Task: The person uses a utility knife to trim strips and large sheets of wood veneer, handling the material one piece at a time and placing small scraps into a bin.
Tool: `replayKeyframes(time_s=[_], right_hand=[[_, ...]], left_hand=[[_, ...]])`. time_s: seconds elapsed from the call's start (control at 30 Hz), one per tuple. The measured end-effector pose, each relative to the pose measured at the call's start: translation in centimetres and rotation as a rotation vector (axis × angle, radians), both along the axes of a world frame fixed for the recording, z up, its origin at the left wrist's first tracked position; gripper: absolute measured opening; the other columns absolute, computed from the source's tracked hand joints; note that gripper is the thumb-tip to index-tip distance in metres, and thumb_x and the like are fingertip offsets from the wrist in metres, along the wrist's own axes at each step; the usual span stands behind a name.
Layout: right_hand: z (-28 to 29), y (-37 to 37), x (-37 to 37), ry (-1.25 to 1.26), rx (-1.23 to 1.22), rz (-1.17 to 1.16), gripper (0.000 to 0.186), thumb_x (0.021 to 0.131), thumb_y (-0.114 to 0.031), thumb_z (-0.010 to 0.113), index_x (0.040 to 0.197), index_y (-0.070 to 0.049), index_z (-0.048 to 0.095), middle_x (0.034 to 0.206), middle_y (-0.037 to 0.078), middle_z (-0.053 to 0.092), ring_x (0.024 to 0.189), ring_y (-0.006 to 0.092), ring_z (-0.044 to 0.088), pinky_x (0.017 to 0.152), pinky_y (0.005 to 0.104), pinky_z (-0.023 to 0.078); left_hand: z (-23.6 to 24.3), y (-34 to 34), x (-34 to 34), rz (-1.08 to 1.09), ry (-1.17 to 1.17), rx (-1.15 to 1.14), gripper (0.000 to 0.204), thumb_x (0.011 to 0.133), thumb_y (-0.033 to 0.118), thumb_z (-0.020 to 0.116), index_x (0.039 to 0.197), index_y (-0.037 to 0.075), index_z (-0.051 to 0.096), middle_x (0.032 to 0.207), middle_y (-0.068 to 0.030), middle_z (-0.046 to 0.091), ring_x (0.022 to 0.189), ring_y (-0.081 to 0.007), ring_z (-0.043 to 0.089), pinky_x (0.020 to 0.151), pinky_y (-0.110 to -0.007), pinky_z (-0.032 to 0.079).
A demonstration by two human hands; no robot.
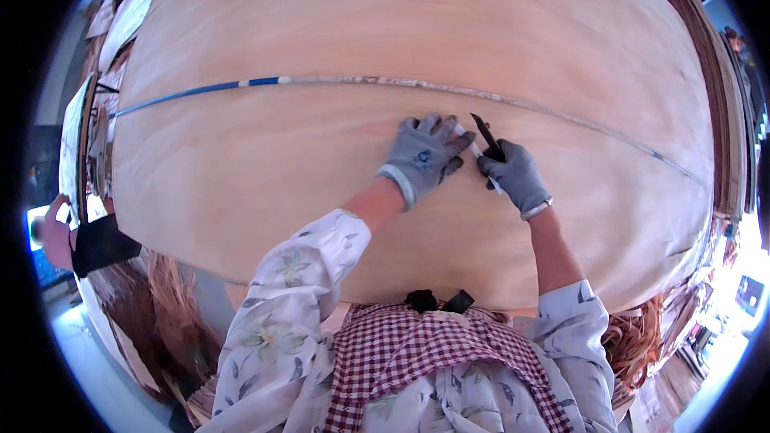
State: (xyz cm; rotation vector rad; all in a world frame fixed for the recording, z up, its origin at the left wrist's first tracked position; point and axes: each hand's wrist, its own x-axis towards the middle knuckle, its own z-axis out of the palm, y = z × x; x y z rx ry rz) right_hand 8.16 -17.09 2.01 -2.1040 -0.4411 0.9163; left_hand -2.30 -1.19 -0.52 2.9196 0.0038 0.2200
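Checked apron and floral sleeves: nearest the wearer's body, below the grip; a red-and-white checked apron (377, 361) over a pale, leaf-patterned shirt.
Right hand: in a grey glove (513, 172), fingers curled closed around a black knife (487, 135); the blade juts from the fist, slanting away from the wearer and a little left.
White strip: a narrow white strip (476, 149) lies just left of the right-hand grip. Its long axis slants from far left to near right, passing from the left fingertips to beneath the right hand. I cannot tell whether the right fingers pinch it too.
Left hand: also gloved in grey (421, 154), just left of the grip; palm down, fingers spread rather than closed, fingertips at the strip's far end. Both hands are close to the strip, the left at its far end, the right over its near part.
Wood sheet: a broad, pale veneer-like sheet (297, 168) spreads under both hands and well beyond them.
Long rod: past the grip, a thin rod (385, 81), part blue and part whitish, crosses the sheet from side to side, apart from both hands.
Farther off: stacked brown sheets (726, 112) to the right; far left, another person's dark sleeve (104, 244).
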Motion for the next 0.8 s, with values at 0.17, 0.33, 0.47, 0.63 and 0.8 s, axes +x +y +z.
replayKeyframes(time_s=[0.17,0.33,0.47,0.63,0.8], right_hand=[[1.5,0.4,-3.4,0.185,0.179,0.031,0.018,0.082,-0.016,0.06,0.082,0.002,0.057,0.064,0.006,0.059,0.05,0.0096,0.054,0.046,0.0247,0.045],[1.7,1.2,-2.8,0.199,0.278,0.009,0.02,0.086,-0.017,0.055,0.095,0.001,0.058,0.069,0.005,0.061,0.056,0.0083,0.054,0.051,0.0228,0.045],[1.8,4.6,-3.4,0.12,0.272,0.117,0.023,0.088,-0.018,0.054,0.101,-0.001,0.058,0.071,0.005,0.061,0.057,0.0082,0.055,0.051,0.0231,0.045],[-0.2,11.3,-5.2,0.143,0.404,0.199,0.023,0.086,-0.019,0.055,0.101,-0.001,0.057,0.07,0.007,0.061,0.057,0.0101,0.058,0.049,0.0239,0.046],[-2.0,13.1,-4.1,0.09,0.16,0.219,0.023,0.082,-0.018,0.057,0.097,0.0,0.055,0.069,0.011,0.061,0.054,0.0142,0.06,0.047,0.0272,0.047]], left_hand=[[-1.1,0.5,-0.8,0.019,0.01,-0.013,0.041,0.076,0.036,0.059,0.115,0.022,0.057,0.128,-0.0049,0.046,0.117,-0.0266,0.042,0.088,-0.046,0.036],[0.7,3.6,-4.4,0.199,-0.163,-0.068,0.038,0.072,0.029,0.065,0.108,0.018,0.061,0.128,-0.0044,0.047,0.119,-0.0285,0.041,0.092,-0.046,0.033],[0.5,7.9,-9.6,0.343,-0.192,0.029,0.038,0.072,0.03,0.065,0.109,0.018,0.061,0.126,-0.0047,0.049,0.118,-0.0294,0.043,0.093,-0.046,0.033],[-0.1,8.7,-10.8,0.35,-0.173,0.039,0.036,0.074,0.028,0.063,0.109,0.019,0.061,0.122,-0.0049,0.052,0.115,-0.0291,0.045,0.092,-0.046,0.034],[-0.2,8.6,-9.9,0.341,-0.146,0.03,0.039,0.077,0.026,0.061,0.114,0.014,0.057,0.124,-0.007,0.051,0.117,-0.0287,0.044,0.096,-0.046,0.032]])
